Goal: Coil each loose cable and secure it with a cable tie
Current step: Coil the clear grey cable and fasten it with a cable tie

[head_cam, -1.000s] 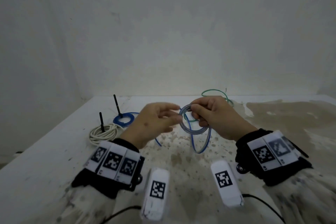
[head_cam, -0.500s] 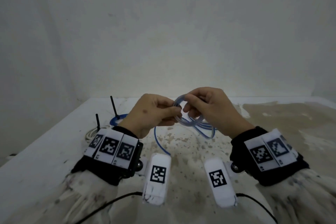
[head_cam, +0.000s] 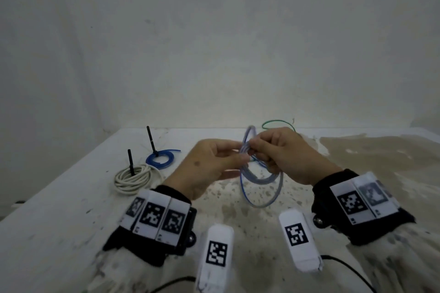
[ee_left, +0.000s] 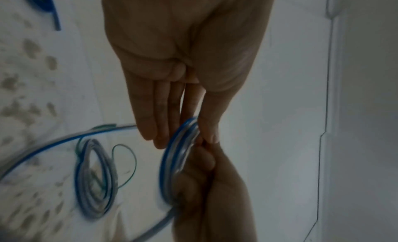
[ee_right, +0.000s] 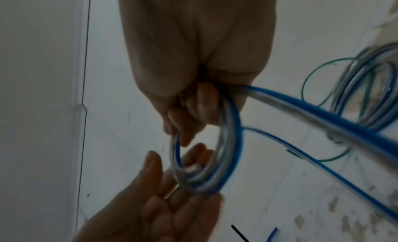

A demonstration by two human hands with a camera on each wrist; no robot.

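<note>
A blue and clear cable (head_cam: 252, 173) is held in the air between both hands over the white table (head_cam: 71, 209). My right hand (head_cam: 281, 152) grips the wound turns, its fingers curled through the coil (ee_right: 228, 143). My left hand (head_cam: 214, 162) pinches the coil's near side (ee_left: 174, 160) between thumb and straight fingers. One larger loop (head_cam: 262, 204) hangs below the hands. Another loose blue and clear bundle (ee_left: 94, 177) lies on the table with a thin green wire (head_cam: 276, 122); the hands mostly hide that bundle in the head view.
At the left of the table lie a white coiled cable (head_cam: 133, 178) and a small blue coil (head_cam: 159, 160), each with a black cable tie (head_cam: 130, 159) standing up. A wall closes the back. The table's right part is stained brown (head_cam: 381, 162).
The coil has turned from lying flat between the hands to standing more upright. A larger loop now hangs below it. Both hands have stayed close together on the cable.
</note>
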